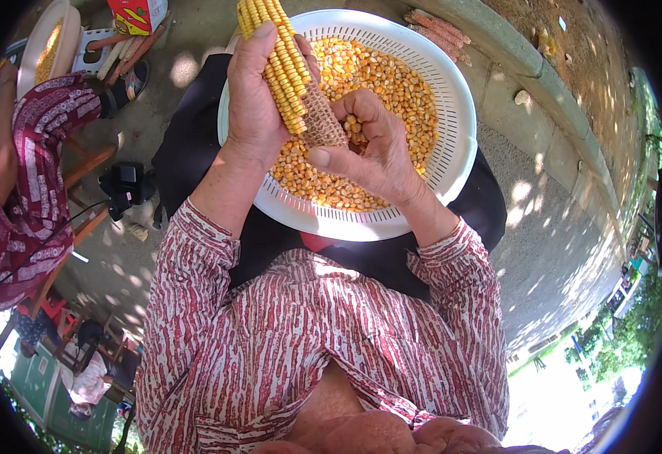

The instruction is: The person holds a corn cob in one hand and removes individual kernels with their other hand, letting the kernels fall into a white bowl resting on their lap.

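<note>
A partly shelled corn cob (285, 74) slants over a white slotted plastic basket (460, 113) that rests on my lap. My left hand (257, 96) grips the cob along its kerneled side, thumb on top. Yellow rows remain toward the cob's far end, while its near end is bare and brown. My right hand (370, 136) is curled by the bare end, its thumb against the cob, with several loose kernels inside the bent fingers. Many yellow and orange corn kernels (404, 85) lie in the basket beneath both hands.
Bare cobs (437, 35) lie on the ground beyond the basket, and more cobs (129, 54) lie at the upper left near a red printed box (138, 14). A person in patterned maroon clothing (52, 130) sits at left beside a basin of kernels (41, 45). A concrete curb (535, 57) runs along the right.
</note>
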### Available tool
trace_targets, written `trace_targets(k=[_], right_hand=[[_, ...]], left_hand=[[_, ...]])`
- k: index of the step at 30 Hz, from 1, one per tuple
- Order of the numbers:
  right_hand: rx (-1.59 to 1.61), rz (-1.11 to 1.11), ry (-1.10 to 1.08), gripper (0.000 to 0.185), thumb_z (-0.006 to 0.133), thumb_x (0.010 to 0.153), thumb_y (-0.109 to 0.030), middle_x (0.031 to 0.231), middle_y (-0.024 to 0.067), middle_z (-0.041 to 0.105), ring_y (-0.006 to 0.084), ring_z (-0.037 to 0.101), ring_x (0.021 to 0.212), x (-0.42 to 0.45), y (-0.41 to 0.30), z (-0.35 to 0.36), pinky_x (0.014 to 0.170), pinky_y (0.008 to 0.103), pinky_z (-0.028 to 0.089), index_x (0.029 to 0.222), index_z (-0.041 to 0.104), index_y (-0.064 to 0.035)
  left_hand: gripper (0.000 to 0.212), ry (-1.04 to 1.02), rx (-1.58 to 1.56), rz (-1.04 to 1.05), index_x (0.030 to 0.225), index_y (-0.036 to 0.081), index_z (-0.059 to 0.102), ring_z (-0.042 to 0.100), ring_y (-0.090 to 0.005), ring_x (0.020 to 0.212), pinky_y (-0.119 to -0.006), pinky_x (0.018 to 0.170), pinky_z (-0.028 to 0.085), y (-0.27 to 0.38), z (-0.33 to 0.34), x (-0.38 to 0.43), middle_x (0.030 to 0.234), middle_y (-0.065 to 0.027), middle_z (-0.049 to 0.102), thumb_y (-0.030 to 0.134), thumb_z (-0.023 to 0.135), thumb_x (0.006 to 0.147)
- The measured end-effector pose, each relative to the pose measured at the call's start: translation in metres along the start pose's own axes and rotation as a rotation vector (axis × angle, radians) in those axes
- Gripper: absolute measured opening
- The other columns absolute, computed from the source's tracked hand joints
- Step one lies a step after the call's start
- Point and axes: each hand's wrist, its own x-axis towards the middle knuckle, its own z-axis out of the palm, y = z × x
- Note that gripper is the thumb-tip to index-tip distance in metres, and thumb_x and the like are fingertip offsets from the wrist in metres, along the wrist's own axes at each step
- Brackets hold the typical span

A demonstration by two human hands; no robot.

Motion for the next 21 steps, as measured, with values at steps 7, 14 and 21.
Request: trace_targets(k=[7, 14, 21], right_hand=[[0.335, -0.027, 0.024, 0.026, 0.069, 0.086, -0.023, 0.069, -0.0024, 0.049, 0.0053, 0.048, 0.06, 0.0008, 0.0032, 0.0053, 0.052, 0.021, 0.04, 0.087, 0.054, -0.0015], [0.468, 0.238, 0.08, 0.013, 0.055, 0.094, -0.012, 0.07, -0.003, 0.051, 0.004, 0.046, 0.061, 0.0024, 0.0047, 0.003, 0.054, 0.0203, 0.039, 0.09, 0.059, -0.0002], [0.457, 0.17, 0.138, 0.013, 0.061, 0.091, -0.011, 0.077, -0.0013, 0.056, 0.004, 0.05, 0.069, 0.0046, 0.0036, 0.0041, 0.06, 0.0202, 0.043, 0.094, 0.059, 0.0008]], left_hand=[[0.034, -0.013, 0.069, -0.025, 0.098, 0.004, 0.053, 0.058, -0.0155, 0.074, -0.029, 0.068, 0.049, -0.0002, -0.0044, -0.0021, 0.087, -0.0075, 0.058, 0.038, 0.047, 0.096], [0.036, -0.026, 0.018, -0.037, 0.117, 0.004, 0.05, 0.059, -0.0153, 0.075, -0.03, 0.068, 0.05, -0.0025, -0.0035, -0.0022, 0.091, -0.0087, 0.059, 0.033, 0.051, 0.095], [0.053, -0.079, 0.107, -0.036, 0.134, 0.004, 0.039, 0.06, -0.0146, 0.074, -0.028, 0.066, 0.052, -0.0042, -0.003, -0.0058, 0.095, -0.0095, 0.059, 0.023, 0.059, 0.089]])
